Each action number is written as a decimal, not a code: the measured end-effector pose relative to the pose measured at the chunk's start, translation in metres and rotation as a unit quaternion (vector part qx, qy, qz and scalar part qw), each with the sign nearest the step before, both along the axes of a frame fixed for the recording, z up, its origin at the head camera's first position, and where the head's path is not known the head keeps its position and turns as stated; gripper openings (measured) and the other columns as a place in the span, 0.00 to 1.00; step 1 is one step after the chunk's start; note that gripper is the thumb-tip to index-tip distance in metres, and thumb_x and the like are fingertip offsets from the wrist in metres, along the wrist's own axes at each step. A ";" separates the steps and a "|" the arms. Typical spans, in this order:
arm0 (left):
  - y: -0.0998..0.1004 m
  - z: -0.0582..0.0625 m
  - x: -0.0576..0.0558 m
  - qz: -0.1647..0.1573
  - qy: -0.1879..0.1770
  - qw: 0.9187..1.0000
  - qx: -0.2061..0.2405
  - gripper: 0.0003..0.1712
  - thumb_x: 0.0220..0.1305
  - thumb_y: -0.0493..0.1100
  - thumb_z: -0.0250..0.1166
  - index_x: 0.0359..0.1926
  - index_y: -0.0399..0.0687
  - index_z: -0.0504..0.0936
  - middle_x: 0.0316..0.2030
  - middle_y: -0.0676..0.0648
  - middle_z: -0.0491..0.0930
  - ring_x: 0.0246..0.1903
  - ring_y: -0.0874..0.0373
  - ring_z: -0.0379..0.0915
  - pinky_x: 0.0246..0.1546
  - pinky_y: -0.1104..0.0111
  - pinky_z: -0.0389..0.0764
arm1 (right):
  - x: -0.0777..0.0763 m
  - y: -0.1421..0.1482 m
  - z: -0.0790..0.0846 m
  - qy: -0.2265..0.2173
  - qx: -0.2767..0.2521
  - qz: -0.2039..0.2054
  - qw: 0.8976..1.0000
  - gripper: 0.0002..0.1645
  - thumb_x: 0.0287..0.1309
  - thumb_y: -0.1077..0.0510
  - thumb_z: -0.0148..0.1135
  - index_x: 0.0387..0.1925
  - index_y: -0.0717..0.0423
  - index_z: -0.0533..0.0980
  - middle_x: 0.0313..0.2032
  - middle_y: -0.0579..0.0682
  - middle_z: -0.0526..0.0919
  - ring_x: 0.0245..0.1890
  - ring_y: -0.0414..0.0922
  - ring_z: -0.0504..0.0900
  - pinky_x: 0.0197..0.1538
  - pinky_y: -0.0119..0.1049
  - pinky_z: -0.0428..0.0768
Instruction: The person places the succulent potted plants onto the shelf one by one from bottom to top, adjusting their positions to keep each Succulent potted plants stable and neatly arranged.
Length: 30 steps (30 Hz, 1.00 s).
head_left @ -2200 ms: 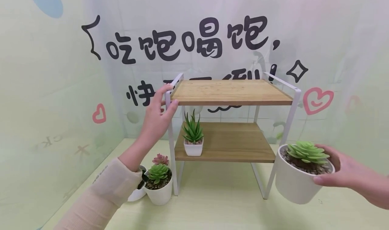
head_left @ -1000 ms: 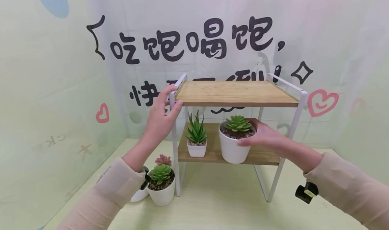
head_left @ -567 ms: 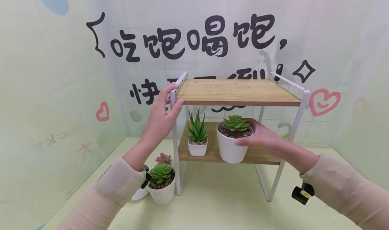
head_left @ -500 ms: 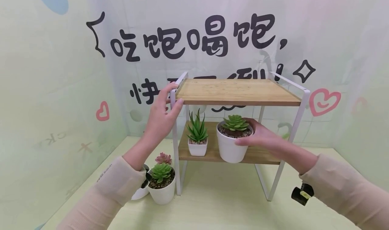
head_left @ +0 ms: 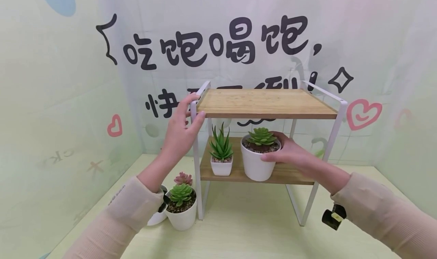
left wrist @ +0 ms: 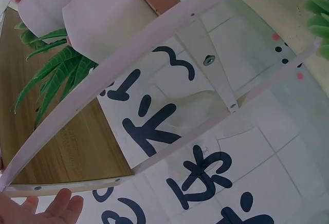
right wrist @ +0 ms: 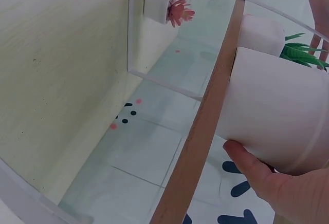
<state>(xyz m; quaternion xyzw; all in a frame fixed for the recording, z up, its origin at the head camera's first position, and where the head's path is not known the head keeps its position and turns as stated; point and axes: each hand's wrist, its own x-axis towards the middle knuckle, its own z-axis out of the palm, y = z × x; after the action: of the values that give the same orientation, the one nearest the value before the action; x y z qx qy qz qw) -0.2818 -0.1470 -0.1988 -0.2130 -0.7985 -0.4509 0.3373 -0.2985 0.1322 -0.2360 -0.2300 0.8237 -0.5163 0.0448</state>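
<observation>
A two-tier plant shelf (head_left: pixel 269 103) with wooden boards and a white metal frame stands in the middle of the head view. My left hand (head_left: pixel 180 131) grips its upper left front corner, thumb on the board's edge. On the lower board (head_left: pixel 290 168), my right hand (head_left: pixel 291 152) holds a potted green succulent (head_left: pixel 258 166) by the right side of its round white pot. The pot's base is at the board's front edge; the right wrist view shows my thumb (right wrist: pixel 247 162) against the pot. To its left stands a spiky aloe (head_left: pixel 221 147) in a small square white pot.
Left of the shelf, a green succulent (head_left: pixel 182 215) in a round white pot stands on the pale table (head_left: pixel 246 236). Behind it are a pink succulent (head_left: pixel 183 178) and a partly hidden white pot (head_left: pixel 157 218). A printed curtain (head_left: pixel 218 8) hangs behind.
My right hand has carried the potted succulent from right of the shelf to the lower board beside the aloe. In the last half second it shifted slightly left and back. My left hand keeps its grip.
</observation>
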 end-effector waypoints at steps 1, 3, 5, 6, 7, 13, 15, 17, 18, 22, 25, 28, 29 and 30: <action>0.000 0.000 0.000 -0.001 0.000 1.000 0.000 0.23 0.65 0.44 0.54 0.61 0.55 0.64 0.66 0.49 0.59 0.51 0.42 0.70 0.46 0.51 0.71 | -0.001 0.000 0.000 -0.003 -0.001 -0.001 1.000 0.52 0.45 0.51 0.67 0.66 0.62 0.50 0.61 0.61 0.62 0.60 0.54 0.63 0.60 0.49 0.63; 0.000 0.000 0.000 -0.001 0.000 1.000 0.001 0.23 0.65 0.44 0.54 0.60 0.55 0.64 0.66 0.49 0.59 0.51 0.42 0.70 0.45 0.51 0.71 | -0.001 0.000 0.000 -0.007 -0.001 -0.004 1.000 0.52 0.45 0.51 0.67 0.66 0.61 0.50 0.62 0.61 0.61 0.61 0.54 0.62 0.61 0.50 0.62; 0.000 0.000 0.001 -0.002 0.000 1.000 0.001 0.23 0.65 0.44 0.54 0.60 0.55 0.64 0.66 0.49 0.59 0.51 0.42 0.70 0.45 0.51 0.71 | -0.001 0.000 0.000 -0.009 0.000 -0.006 1.000 0.52 0.45 0.51 0.66 0.66 0.61 0.49 0.62 0.61 0.60 0.61 0.55 0.62 0.61 0.51 0.61; 0.000 0.000 0.001 -0.002 0.000 1.000 0.001 0.23 0.65 0.44 0.54 0.60 0.55 0.64 0.66 0.50 0.59 0.51 0.42 0.70 0.45 0.51 0.71 | -0.001 0.000 0.000 -0.010 0.000 -0.006 1.000 0.53 0.45 0.51 0.66 0.67 0.61 0.48 0.62 0.61 0.60 0.62 0.55 0.61 0.62 0.51 0.61; 0.000 0.001 0.001 -0.002 0.000 1.000 0.001 0.23 0.65 0.44 0.54 0.60 0.55 0.64 0.66 0.50 0.59 0.51 0.42 0.70 0.45 0.51 0.71 | -0.001 0.000 0.000 -0.010 0.001 -0.007 1.000 0.53 0.45 0.51 0.67 0.67 0.61 0.48 0.63 0.62 0.59 0.62 0.55 0.61 0.62 0.52 0.60; 0.000 0.000 0.001 0.001 0.000 1.000 0.000 0.23 0.65 0.44 0.54 0.61 0.55 0.63 0.66 0.49 0.60 0.51 0.43 0.70 0.45 0.52 0.71 | -0.003 -0.001 0.001 -0.017 0.001 -0.004 1.000 0.55 0.45 0.51 0.66 0.67 0.62 0.46 0.64 0.62 0.58 0.63 0.56 0.59 0.63 0.53 0.58; 0.000 0.000 0.001 0.001 -0.001 1.000 -0.001 0.23 0.65 0.44 0.54 0.61 0.55 0.63 0.65 0.49 0.60 0.51 0.43 0.70 0.45 0.52 0.71 | -0.005 -0.001 0.001 -0.019 0.000 -0.002 1.000 0.55 0.45 0.51 0.66 0.67 0.62 0.46 0.63 0.62 0.58 0.63 0.56 0.59 0.63 0.53 0.58; 0.000 0.000 0.001 0.002 -0.001 1.000 -0.002 0.23 0.65 0.44 0.54 0.61 0.55 0.63 0.65 0.48 0.60 0.52 0.43 0.70 0.46 0.51 0.71 | -0.006 -0.001 0.001 -0.020 -0.002 0.000 1.000 0.55 0.46 0.51 0.66 0.67 0.62 0.46 0.63 0.62 0.58 0.63 0.56 0.59 0.63 0.53 0.58; 0.000 0.000 0.001 0.002 -0.002 1.000 -0.002 0.24 0.65 0.44 0.54 0.61 0.55 0.63 0.65 0.49 0.60 0.52 0.43 0.70 0.45 0.52 0.71 | -0.006 -0.001 0.000 -0.020 -0.004 0.001 1.000 0.54 0.46 0.51 0.66 0.67 0.62 0.46 0.63 0.62 0.58 0.63 0.56 0.59 0.63 0.53 0.59; 0.000 0.000 0.002 0.002 -0.003 1.000 -0.002 0.23 0.65 0.44 0.54 0.61 0.55 0.63 0.65 0.49 0.60 0.51 0.43 0.70 0.45 0.52 0.71 | -0.007 -0.001 -0.001 -0.021 -0.005 0.003 1.000 0.55 0.46 0.51 0.66 0.67 0.62 0.45 0.63 0.63 0.57 0.63 0.56 0.59 0.63 0.53 0.58; 0.001 0.001 0.002 0.001 -0.002 1.000 -0.003 0.23 0.65 0.44 0.54 0.60 0.55 0.63 0.66 0.49 0.60 0.51 0.43 0.70 0.45 0.52 0.72 | -0.007 0.000 -0.001 -0.022 -0.004 0.001 1.000 0.55 0.46 0.51 0.66 0.68 0.62 0.45 0.64 0.63 0.57 0.63 0.56 0.58 0.63 0.53 0.59; 0.000 0.001 0.002 0.000 -0.001 1.000 -0.003 0.23 0.65 0.44 0.54 0.60 0.55 0.63 0.66 0.49 0.60 0.51 0.43 0.70 0.45 0.52 0.71 | -0.007 0.000 -0.001 -0.029 -0.009 0.008 1.000 0.55 0.46 0.51 0.66 0.68 0.62 0.44 0.64 0.63 0.57 0.62 0.56 0.60 0.61 0.52 0.64; 0.000 0.001 0.002 0.000 -0.001 1.000 -0.002 0.23 0.65 0.44 0.54 0.60 0.55 0.63 0.66 0.49 0.60 0.51 0.43 0.70 0.45 0.52 0.71 | -0.007 0.000 -0.001 -0.030 -0.010 0.010 0.999 0.55 0.46 0.50 0.66 0.68 0.61 0.44 0.64 0.63 0.57 0.62 0.56 0.60 0.60 0.51 0.64; 0.000 0.000 0.002 0.000 0.000 1.000 -0.003 0.23 0.65 0.44 0.54 0.60 0.55 0.63 0.65 0.49 0.60 0.51 0.43 0.70 0.45 0.52 0.72 | -0.006 0.000 -0.001 -0.032 -0.012 0.013 0.999 0.56 0.47 0.50 0.66 0.68 0.61 0.43 0.64 0.64 0.56 0.62 0.57 0.60 0.60 0.51 0.65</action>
<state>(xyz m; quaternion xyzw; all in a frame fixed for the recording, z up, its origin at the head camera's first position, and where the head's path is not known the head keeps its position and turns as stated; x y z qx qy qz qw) -0.2800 -0.1467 -0.1983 -0.2141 -0.7996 -0.4490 0.3363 -0.3047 0.1326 -0.2369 -0.2241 0.8128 -0.5325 0.0751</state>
